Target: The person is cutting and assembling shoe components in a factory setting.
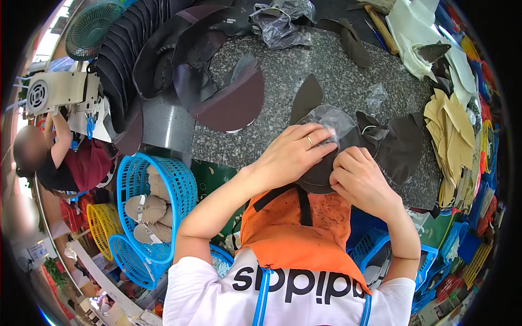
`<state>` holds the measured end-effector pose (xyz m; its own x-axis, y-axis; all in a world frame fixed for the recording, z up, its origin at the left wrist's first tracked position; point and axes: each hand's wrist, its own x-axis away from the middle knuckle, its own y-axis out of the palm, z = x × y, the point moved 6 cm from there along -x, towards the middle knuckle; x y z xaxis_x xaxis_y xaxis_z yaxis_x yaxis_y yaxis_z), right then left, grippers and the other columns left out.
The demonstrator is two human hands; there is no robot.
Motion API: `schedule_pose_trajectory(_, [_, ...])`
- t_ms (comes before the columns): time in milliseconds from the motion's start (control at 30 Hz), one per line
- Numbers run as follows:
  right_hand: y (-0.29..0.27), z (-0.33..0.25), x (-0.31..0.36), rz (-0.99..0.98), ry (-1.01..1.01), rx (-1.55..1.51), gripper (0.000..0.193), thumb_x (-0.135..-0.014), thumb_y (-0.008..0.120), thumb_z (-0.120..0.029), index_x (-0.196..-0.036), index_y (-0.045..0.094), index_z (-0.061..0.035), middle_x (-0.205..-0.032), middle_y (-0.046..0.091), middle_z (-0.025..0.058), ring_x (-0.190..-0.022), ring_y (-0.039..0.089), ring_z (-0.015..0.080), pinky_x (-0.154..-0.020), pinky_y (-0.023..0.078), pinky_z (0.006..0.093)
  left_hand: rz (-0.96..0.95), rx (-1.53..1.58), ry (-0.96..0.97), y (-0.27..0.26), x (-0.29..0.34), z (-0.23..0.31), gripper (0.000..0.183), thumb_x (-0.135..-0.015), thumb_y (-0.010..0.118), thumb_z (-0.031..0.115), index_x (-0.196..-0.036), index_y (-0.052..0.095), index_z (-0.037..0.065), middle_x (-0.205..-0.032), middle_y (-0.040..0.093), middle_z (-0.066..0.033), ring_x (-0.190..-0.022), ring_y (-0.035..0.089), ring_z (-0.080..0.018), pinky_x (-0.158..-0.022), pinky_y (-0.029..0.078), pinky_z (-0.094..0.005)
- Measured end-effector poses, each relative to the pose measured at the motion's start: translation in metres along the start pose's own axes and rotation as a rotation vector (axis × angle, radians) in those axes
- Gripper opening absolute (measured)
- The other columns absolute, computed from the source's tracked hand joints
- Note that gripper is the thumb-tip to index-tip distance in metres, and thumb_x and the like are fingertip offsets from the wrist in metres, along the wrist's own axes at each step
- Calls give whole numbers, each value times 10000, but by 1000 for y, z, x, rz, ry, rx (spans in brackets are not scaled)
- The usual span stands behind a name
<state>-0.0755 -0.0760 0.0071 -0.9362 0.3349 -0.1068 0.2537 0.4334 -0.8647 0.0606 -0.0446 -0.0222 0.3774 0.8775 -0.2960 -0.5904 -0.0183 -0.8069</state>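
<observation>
A dark brown shoe-upper piece (321,175) lies at the table's near edge, its rounded end toward my orange apron. My left hand (296,152), with a ring on one finger, holds it from the left, its fingers closed over the piece and a crumpled clear plastic sheet (333,120). That hand's thumb is hidden. My right hand (360,175) pinches the piece's right edge with curled fingers. A pointed dark flap (307,98) sticks out beyond my left hand. Just right of my hands are more dark upper pieces (399,146), one with a pale loop on it.
Brown-purple cut pieces (234,103) and a crumpled plastic bag (280,24) lie on the speckled table (288,70). Tan pieces (448,136) are stacked right. A blue basket (185,185) holds beige shoe parts. A person (70,146) works by a machine at left.
</observation>
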Motion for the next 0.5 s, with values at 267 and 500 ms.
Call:
schedule_pose_trajectory(267, [-12,-13,19,128,-256,30,135,-752,601,-195,-830,573,-90,-1046,596,43,-1034,566,219,-923,442,379,-164,-214,28,1,-3,7,562,-790,665,97,-1340,568,156,-1439,492,-57,-1259,474,-319,-1016,423,-438])
schedule_pose_trajectory(500, [16,-7,10,302,-217,93,134,-779,628,-178,-792,553,-68,-875,525,57,-910,553,234,-930,444,386,-264,-261,3,-2,8,3,531,-817,678,126,-1336,563,109,-1461,464,-75,-1307,414,-347,-1067,347,-486])
